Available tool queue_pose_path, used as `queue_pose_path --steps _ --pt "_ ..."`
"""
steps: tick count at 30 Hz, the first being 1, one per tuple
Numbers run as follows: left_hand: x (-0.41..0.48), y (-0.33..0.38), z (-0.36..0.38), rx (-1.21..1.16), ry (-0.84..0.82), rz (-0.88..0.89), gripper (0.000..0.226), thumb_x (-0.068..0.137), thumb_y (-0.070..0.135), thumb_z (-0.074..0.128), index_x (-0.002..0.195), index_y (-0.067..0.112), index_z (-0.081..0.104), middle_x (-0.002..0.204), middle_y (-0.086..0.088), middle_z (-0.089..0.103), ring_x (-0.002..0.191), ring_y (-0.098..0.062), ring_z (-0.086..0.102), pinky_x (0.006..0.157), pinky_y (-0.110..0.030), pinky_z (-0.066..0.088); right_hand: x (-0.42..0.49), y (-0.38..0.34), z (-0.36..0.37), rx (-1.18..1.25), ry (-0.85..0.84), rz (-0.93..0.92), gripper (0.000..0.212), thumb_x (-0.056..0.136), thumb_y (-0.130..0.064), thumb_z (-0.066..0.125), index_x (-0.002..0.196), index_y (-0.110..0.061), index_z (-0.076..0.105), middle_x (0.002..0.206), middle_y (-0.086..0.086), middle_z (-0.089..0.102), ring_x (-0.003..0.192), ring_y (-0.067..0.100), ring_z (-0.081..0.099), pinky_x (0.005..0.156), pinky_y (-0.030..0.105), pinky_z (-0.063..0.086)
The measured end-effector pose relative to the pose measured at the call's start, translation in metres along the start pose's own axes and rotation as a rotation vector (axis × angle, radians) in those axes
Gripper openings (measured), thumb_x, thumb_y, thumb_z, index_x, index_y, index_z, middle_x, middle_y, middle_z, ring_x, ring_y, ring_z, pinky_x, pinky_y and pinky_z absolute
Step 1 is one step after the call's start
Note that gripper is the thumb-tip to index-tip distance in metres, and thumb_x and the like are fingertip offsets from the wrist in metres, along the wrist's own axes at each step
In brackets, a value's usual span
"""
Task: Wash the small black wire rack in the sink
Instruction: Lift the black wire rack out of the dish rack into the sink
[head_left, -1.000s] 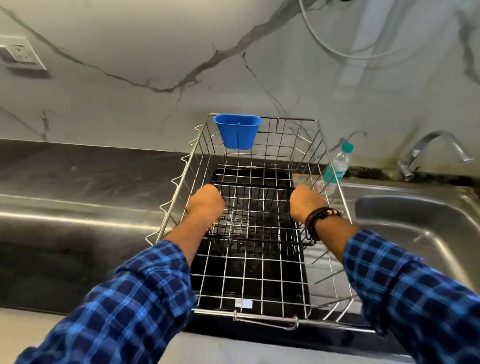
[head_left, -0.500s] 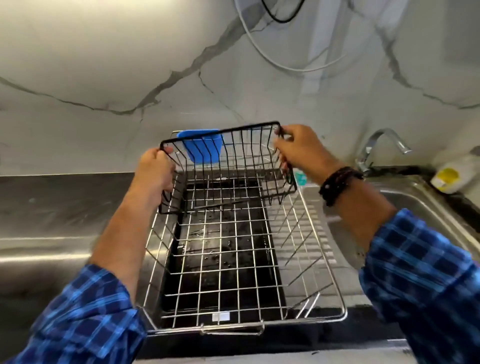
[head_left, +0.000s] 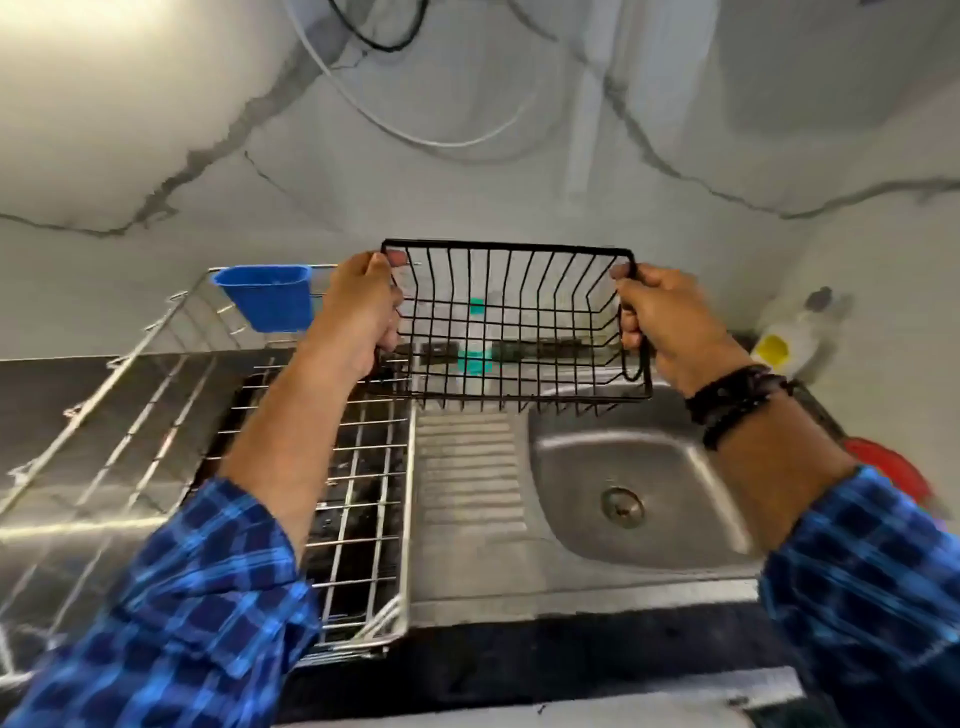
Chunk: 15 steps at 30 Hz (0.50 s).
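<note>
the small black wire rack (head_left: 519, 387) is held up in the air, roughly level, above the far edge of the steel sink (head_left: 685, 540) and its ridged draining board (head_left: 467, 467), touching neither. the hands are apart, one at each short end: the left hand (head_left: 358, 312) curls round the left end wires with the thumb over the top rim, and the right hand (head_left: 670, 322) grips the right end, fingers wrapped round the wire handle there. dark beaded bands (head_left: 732, 400) sit on the right wrist, and both arms wear blue checked sleeves (head_left: 208, 597). seen through the rack's bars, at the far side of the surface, stands a clear bottle (head_left: 475, 332) with a teal cap and label. to the left, just beside the draining board, a large steel wire dish rack (head_left: 363, 519) sits on the dark surface (head_left: 78, 405), with a blue plastic cup (head_left: 267, 304) hung on its far rim. the sink bowl shows its drain (head_left: 622, 507). at the far right a pale bottle with a yellow label (head_left: 784, 343) stands by the marble wall (head_left: 156, 130), and a blurred red thing (head_left: 893, 462) lies near the right forearm. a white hose (head_left: 415, 136) loops on the wall above.
</note>
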<state>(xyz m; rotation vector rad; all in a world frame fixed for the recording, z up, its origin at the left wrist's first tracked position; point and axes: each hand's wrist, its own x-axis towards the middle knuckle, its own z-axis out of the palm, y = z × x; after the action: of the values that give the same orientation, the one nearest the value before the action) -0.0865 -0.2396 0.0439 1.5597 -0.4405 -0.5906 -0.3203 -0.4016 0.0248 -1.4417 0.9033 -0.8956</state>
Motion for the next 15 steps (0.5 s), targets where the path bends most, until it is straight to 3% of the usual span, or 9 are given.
queue_pose_path --steps 4,8,10,12,15 --pt "-0.008 -0.021 0.072 0.148 -0.018 0.007 0.032 0.109 0.028 0.028 0.108 0.024 0.06 0.069 0.001 0.042 0.041 -0.008 0.03 0.041 -0.021 0.024 0.008 0.021 -0.066 -0.071 0.006 0.032 0.019 0.1 -0.015 0.052 0.085 -0.019 0.062 0.064 -0.003 0.039 0.051 0.008 0.039 0.041 0.022 0.036" --pt "-0.008 -0.057 0.127 0.373 -0.041 -0.007 0.028 0.107 0.018 0.031 0.112 0.022 0.058 0.076 -0.001 0.049 0.055 -0.014 0.043 0.046 -0.026 0.039 0.024 0.067 -0.112 -0.258 0.098 0.146 0.025 0.096 -0.007 0.052 0.073 -0.008 0.061 0.06 0.005 0.052 0.053 0.016 0.048 0.046 0.029 0.039" --pt "-0.003 -0.079 0.144 0.541 -0.082 0.021 0.03 0.102 0.01 0.037 0.122 0.011 0.059 0.079 0.0 0.053 0.062 -0.016 0.052 0.056 -0.032 0.05 0.034 0.089 -0.127 -0.291 0.14 0.209 0.027 0.094 -0.002 0.05 0.069 -0.008 0.06 0.06 0.007 0.055 0.051 0.017 0.049 0.045 0.026 0.039" --pt "0.001 -0.1 0.158 0.678 -0.119 0.011 0.031 0.1 0.011 0.042 0.125 0.001 0.057 0.092 -0.009 0.063 0.075 -0.027 0.062 0.067 -0.044 0.059 0.042 0.11 -0.137 -0.335 0.162 0.245 0.029 0.094 0.001 0.048 0.068 -0.007 0.058 0.062 0.009 0.054 0.053 0.018 0.05 0.043 0.023 0.039" --pt "0.01 -0.136 0.182 0.757 -0.21 -0.079 0.02 0.098 0.006 0.051 0.114 -0.004 0.059 0.101 -0.02 0.071 0.071 -0.028 0.066 0.054 -0.034 0.056 0.049 0.138 -0.152 -0.397 0.204 0.309 0.025 0.097 0.0 0.045 0.077 -0.004 0.06 0.068 0.012 0.054 0.055 0.018 0.05 0.046 0.026 0.04"
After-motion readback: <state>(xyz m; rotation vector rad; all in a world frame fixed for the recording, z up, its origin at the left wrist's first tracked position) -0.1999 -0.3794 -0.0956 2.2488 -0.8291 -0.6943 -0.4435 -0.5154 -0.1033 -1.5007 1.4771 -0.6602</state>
